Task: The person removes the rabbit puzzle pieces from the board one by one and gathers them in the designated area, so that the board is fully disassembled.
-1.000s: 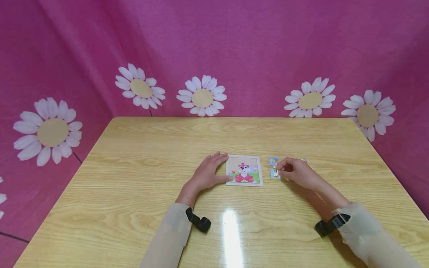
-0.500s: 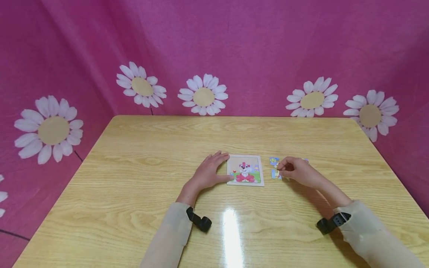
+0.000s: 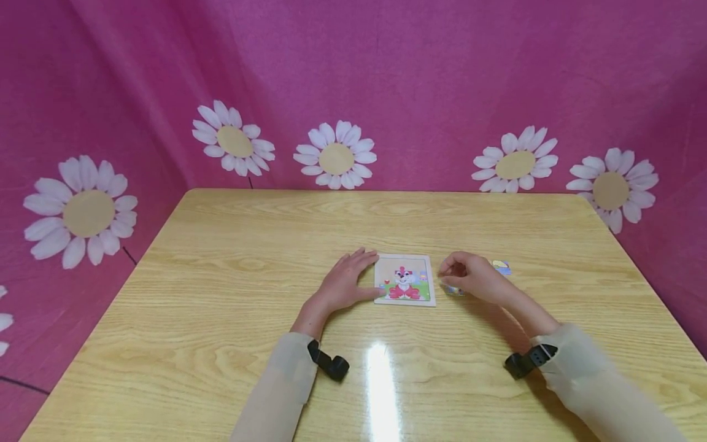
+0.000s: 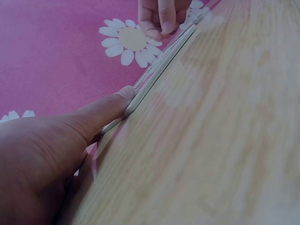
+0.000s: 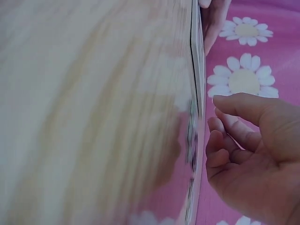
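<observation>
In the head view my left hand rests at the left side of a square puzzle tray, fingers spread toward its far corner and thumb on its near-left part. A red-and-white cartoon animal fills the tray's lower part; its upper part shows bare backing. In the left wrist view the thumb presses the tray's edge. My right hand is just right of the tray, thumb and index fingertips close together. Whether a piece is between them is hidden. A loose puzzle piece shows partly below those fingers.
More loose pieces lie behind the right hand. The wooden table reflects a bright light strip near its front. A pink curtain with white daisies stands behind and at the sides. Each wrist wears a black strapped camera.
My right hand has moved left toward the tray, covering the spot where a blue-and-yellow piece lay in view. More of the piece behind it now shows. The left hand keeps its place.
</observation>
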### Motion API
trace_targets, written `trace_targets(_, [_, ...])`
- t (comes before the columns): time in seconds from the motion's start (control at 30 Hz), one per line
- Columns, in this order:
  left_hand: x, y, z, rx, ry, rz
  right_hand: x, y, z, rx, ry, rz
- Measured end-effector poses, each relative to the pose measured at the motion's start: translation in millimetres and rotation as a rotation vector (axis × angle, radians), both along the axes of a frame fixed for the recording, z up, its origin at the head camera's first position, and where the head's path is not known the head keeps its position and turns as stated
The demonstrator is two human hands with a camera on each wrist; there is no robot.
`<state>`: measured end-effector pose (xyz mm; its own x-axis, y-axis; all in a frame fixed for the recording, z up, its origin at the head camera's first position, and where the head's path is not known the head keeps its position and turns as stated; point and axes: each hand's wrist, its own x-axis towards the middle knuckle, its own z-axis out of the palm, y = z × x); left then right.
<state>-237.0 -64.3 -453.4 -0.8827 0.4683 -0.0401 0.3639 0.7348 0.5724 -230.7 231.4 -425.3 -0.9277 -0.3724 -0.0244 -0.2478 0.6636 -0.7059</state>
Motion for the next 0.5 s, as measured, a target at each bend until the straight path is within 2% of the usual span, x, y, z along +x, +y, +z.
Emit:
trace_targets(0.2, [0.2,0,1.3,0.0,-0.002,-0.001,-5.5,-23,0.4,-0.008,-0.023,0.05])
trace_targets(0.5, [0.7,0,2.6,-0.01,-0.002,0.0,-13.2,-51,0.7,0.04,-0.026,0.087])
